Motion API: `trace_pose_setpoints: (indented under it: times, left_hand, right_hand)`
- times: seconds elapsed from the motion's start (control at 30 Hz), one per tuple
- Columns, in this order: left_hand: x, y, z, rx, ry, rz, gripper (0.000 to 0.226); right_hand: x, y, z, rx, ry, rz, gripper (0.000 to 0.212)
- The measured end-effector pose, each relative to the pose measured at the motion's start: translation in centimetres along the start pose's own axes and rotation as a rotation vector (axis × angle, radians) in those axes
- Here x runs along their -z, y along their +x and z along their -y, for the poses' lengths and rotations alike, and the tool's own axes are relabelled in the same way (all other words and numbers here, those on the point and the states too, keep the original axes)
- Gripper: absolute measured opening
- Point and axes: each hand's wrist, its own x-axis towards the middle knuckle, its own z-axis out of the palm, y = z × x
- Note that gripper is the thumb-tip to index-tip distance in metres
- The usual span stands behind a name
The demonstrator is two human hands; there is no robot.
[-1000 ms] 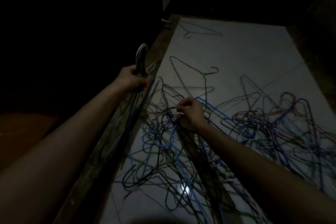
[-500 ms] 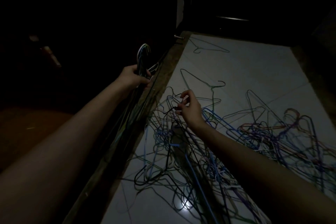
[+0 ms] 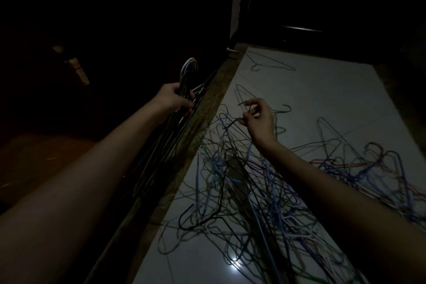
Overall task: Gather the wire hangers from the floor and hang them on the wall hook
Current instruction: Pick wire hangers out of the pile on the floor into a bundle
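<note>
While pinched, black hanger (image 3: 230, 123) left of right grip (image 3: 259, 120).

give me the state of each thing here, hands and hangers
left hand: gripping the bundle by its hooks
bundle: gathered, hanging down from the left hand
right hand: pinching the black hanger's hook
black hanger: hook end lifted, body in the pile
pile: tangled on the floor
lone hanger: flat on the floor, apart from the pile

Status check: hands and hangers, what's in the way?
Left hand grips hanger bundle. Right hand pinches black hanger, its body caught in the floor pile. Tangle may snag it.
</note>
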Motion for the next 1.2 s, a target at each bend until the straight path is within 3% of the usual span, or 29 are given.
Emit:
trace_pose_setpoints:
  times: [0.2,0.33,0.43,0.7,0.87,1.03,1.13,1.2]
  left_hand:
    - [-1.7,0.5,-1.3,-0.031,-0.022,-0.001,0.018]
    - [-2.7,0.7,-2.3,-0.049,-0.010,0.020,0.024]
    - [-3.3,0.4,-2.5,-0.062,-0.017,0.058,0.025]
    - [-4.0,0.3,-1.2,-0.007,0.009,0.073,0.023]
    - [-4.1,0.5,-0.6,0.009,0.016,0.077,0.023]
    - [-4.2,0.6,0.0,0.013,0.033,0.072,0.025]
    - [-4.4,0.5,0.3,0.026,0.040,0.078,0.027]
    - [-4.4,0.4,0.4,0.034,0.024,0.073,0.028]
  right_hand:
    - [3.5,1.7,1.6,-0.002,0.028,-0.020,0.024]
    - [4.0,-1.0,-0.4,-0.059,-0.138,0.172,0.021]
    - [3.6,-3.1,-2.5,-0.155,-0.103,0.227,0.020]
    - [5.0,-5.2,-6.2,-0.446,-0.321,0.464,0.050]
    - [4.8,-6.1,-6.6,-0.238,-0.550,0.476,0.039]
    - [3.1,-8.6,-7.8,-0.115,-0.517,0.587,0.020]
    - [2.1,-9.3,-8.6,-0.111,-0.647,0.784,0.022]
    - [1.6,-9.2,-9.3,-0.144,-0.699,0.801,0.036]
